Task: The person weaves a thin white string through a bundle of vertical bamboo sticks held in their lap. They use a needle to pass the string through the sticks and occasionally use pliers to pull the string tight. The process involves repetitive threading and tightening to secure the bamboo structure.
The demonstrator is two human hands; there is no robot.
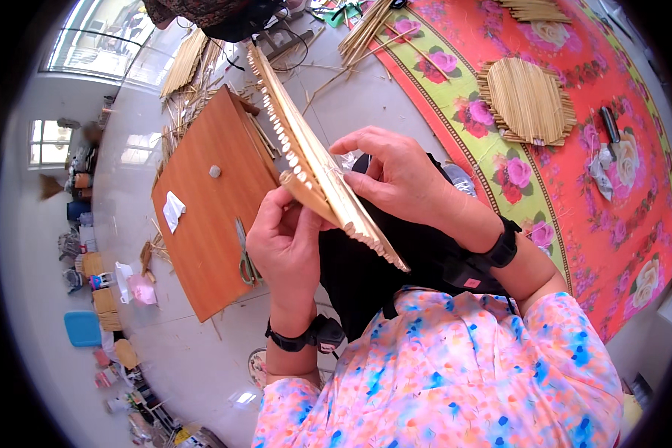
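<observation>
Straw-coloured slatted panel (317, 153) of stalks (362, 237) laid side by side, shown nearly edge-on with pale cut ends, raised above the dark-clad lap (355, 287) between both hands. The left hand (285, 235) pinches its near edge; the right hand (405, 175) touches its face, grip indeterminable. Foreshortening hides much of the surface; a dark patterned object (209, 19) is cut off above; contents of the blue tub-like object (83, 328) cannot be made out

Two hands — one left hand (285, 243), one right hand (399, 168) — are seen at centre, with two wristbands (506, 246). One stick panel (334, 193) is held. One pair of scissors (244, 257), one white scrap (174, 211) and one roundish lump (215, 171) are counted on one brown board (201, 254) left of centre; two windows (89, 33) at upper left.
</observation>
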